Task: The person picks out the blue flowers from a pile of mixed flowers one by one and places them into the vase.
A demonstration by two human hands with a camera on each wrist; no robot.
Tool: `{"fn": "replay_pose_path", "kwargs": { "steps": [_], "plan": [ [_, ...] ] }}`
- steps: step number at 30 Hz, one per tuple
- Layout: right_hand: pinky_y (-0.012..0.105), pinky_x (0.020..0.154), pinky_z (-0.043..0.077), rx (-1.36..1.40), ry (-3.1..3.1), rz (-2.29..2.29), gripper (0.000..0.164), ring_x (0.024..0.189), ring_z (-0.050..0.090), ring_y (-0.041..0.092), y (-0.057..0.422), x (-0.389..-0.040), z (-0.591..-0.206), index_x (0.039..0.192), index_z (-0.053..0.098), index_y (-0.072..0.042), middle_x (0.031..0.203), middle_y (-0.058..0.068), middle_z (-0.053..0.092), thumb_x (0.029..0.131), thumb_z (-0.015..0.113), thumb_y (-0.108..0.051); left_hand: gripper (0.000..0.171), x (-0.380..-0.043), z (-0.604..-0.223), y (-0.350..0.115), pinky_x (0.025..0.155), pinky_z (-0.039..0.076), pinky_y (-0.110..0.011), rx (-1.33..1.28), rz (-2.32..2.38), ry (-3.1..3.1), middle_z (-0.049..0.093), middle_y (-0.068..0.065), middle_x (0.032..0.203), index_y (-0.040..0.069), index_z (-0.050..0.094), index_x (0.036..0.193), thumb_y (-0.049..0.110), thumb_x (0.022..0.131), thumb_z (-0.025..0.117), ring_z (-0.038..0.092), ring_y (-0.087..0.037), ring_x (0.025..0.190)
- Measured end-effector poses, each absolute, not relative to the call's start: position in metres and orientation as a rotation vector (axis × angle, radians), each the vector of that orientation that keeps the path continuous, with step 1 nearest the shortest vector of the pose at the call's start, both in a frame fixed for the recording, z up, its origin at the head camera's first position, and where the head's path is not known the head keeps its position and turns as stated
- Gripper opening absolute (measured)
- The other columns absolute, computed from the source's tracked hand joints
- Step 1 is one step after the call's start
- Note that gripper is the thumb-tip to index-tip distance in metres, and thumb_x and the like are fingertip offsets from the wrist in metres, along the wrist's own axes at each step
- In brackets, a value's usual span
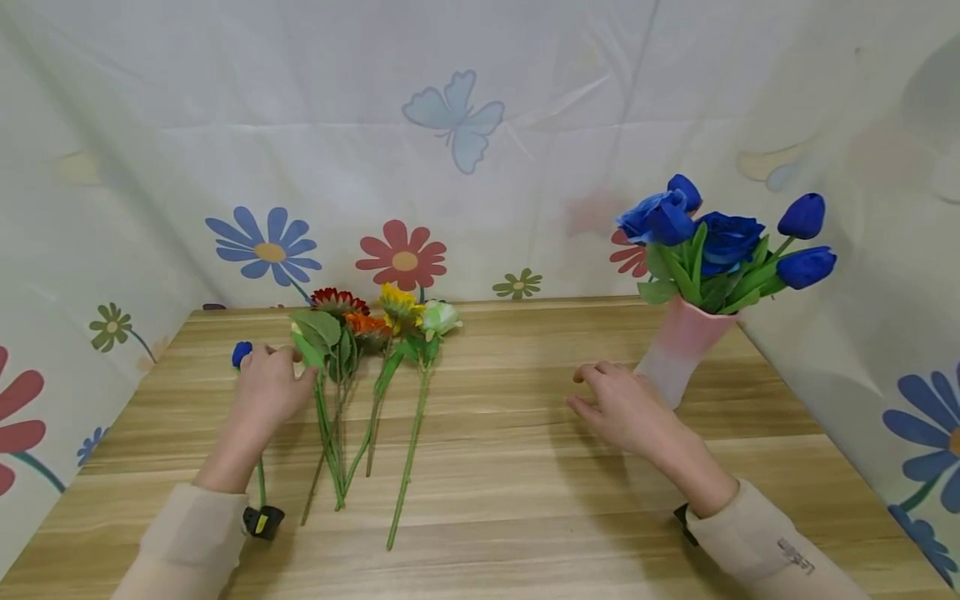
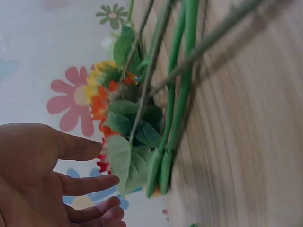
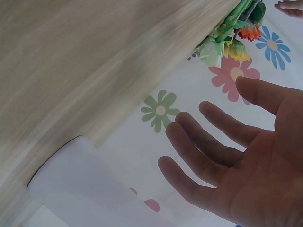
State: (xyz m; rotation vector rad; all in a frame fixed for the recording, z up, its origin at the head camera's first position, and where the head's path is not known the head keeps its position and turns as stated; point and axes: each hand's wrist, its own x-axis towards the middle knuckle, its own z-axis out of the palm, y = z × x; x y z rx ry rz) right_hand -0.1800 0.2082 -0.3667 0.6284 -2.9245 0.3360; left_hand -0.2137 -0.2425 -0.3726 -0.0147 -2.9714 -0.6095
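Observation:
My left hand [image 1: 270, 383] hovers over the left of the table, fingers loosely bent and holding nothing. A single blue tulip [image 1: 242, 354] lies just left of it, its stem partly hidden beneath the hand. Right of the fingers spread several artificial flowers: a red one [image 1: 339, 301], an orange one [image 1: 367, 324], a yellow one [image 1: 401, 307] and a white one [image 1: 441, 317]. In the left wrist view, fingertips come near a broad green leaf [image 2: 125, 163]. My right hand [image 1: 626, 404], empty with relaxed fingers [image 3: 194, 146], is beside the pink-and-white vase [image 1: 686, 342], which holds several blue flowers [image 1: 727, 242].
The wooden table [image 1: 510, 467] meets a printed cloth backdrop [image 1: 330, 158] behind and at both sides. Long flower stems [image 1: 408, 467] point toward the front edge. A black device [image 1: 264, 522] shows by the left sleeve.

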Motion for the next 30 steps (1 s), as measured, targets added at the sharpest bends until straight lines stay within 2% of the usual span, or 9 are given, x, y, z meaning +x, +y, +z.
{"fn": "replay_pose_path", "kwargs": {
  "steps": [9, 14, 18, 21, 24, 30],
  "plan": [
    [0.046, 0.071, 0.056, 0.617, -2.950, 0.319, 0.030, 0.092, 0.069, 0.033, 0.210, -0.181, -0.367, 0.113, 0.070, -0.001, 0.109, 0.016, 0.070, 0.098, 0.072, -0.026, 0.045, -0.215, -0.377, -0.261, 0.093, 0.041, -0.070, 0.019, -0.491, -3.075, 0.047, -0.051, 0.120, -0.024, 0.058, 0.116, 0.018, 0.103, 0.054, 0.044, -0.068, 0.113],
    [0.047, 0.072, 0.057, 0.625, -2.952, 0.309, 0.029, 0.093, 0.068, 0.034, 0.209, -0.182, -0.368, 0.112, 0.070, -0.001, 0.107, 0.015, 0.071, 0.098, 0.072, -0.026, 0.043, -0.213, -0.378, -0.268, 0.086, 0.046, -0.069, 0.061, -0.382, -3.139, 0.050, -0.052, 0.111, -0.025, 0.058, 0.106, 0.018, 0.103, 0.055, 0.050, -0.067, 0.104],
    [0.047, 0.072, 0.057, 0.627, -2.953, 0.304, 0.027, 0.092, 0.069, 0.033, 0.209, -0.182, -0.368, 0.110, 0.070, -0.002, 0.105, 0.014, 0.070, 0.097, 0.073, -0.026, 0.038, -0.212, -0.377, -0.274, 0.066, 0.054, -0.059, 0.145, -0.365, -3.178, 0.058, -0.043, 0.093, -0.019, 0.061, 0.094, 0.018, 0.103, 0.056, 0.062, -0.054, 0.083],
    [0.046, 0.071, 0.057, 0.626, -2.957, 0.304, 0.027, 0.091, 0.069, 0.033, 0.210, -0.181, -0.368, 0.110, 0.070, -0.002, 0.104, 0.014, 0.070, 0.097, 0.073, -0.025, 0.035, -0.211, -0.376, -0.278, 0.053, 0.052, -0.048, 0.187, -0.378, -3.201, 0.059, -0.029, 0.076, -0.009, 0.060, 0.078, 0.017, 0.102, 0.056, 0.061, -0.039, 0.067],
    [0.046, 0.070, 0.056, 0.623, -2.967, 0.310, 0.027, 0.090, 0.069, 0.033, 0.210, -0.181, -0.368, 0.110, 0.070, -0.002, 0.104, 0.015, 0.070, 0.097, 0.072, -0.025, 0.036, -0.211, -0.377, -0.283, 0.050, 0.049, -0.041, 0.205, -0.419, -3.200, 0.056, -0.021, 0.070, -0.001, 0.055, 0.069, 0.015, 0.101, 0.057, 0.058, -0.032, 0.062],
    [0.046, 0.070, 0.057, 0.621, -2.979, 0.315, 0.028, 0.090, 0.069, 0.033, 0.210, -0.180, -0.367, 0.111, 0.070, -0.001, 0.105, 0.015, 0.070, 0.098, 0.072, -0.025, 0.024, -0.212, -0.379, -0.291, 0.049, 0.048, -0.040, 0.242, -0.454, -3.151, 0.056, -0.025, 0.075, -0.004, 0.057, 0.073, 0.010, 0.093, 0.060, 0.057, -0.032, 0.062]
  ]
}}
